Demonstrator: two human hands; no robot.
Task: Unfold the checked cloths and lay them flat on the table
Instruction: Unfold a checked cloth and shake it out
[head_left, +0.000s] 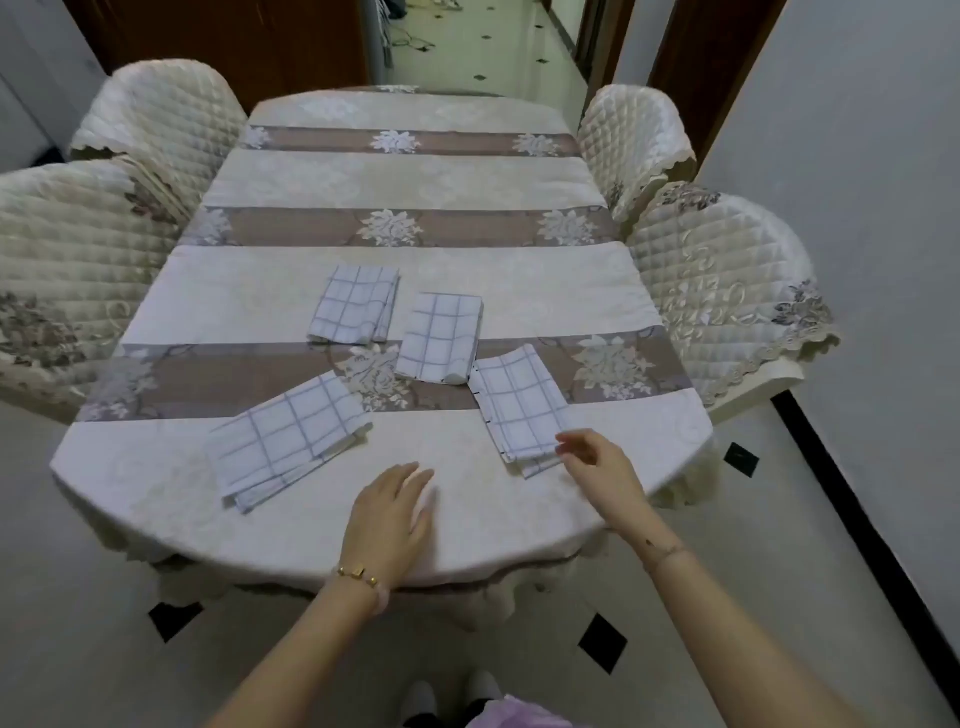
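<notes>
Your right hand (597, 467) at a checked cloth (519, 410)
Its fingers (569, 441) curl loosely over the near corner, grip unclear; your left hand (387, 519) lies flat, fingers straight, on the tabletop (493, 525).

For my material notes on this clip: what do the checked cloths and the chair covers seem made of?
Checked cloths: thin woven fabric, possibly cotton, matte; they hold soft layered folds. Chair covers: padded quilted fabric with a satin-like sheen, fibre unclear; diamond stitching and highlights show.
</notes>
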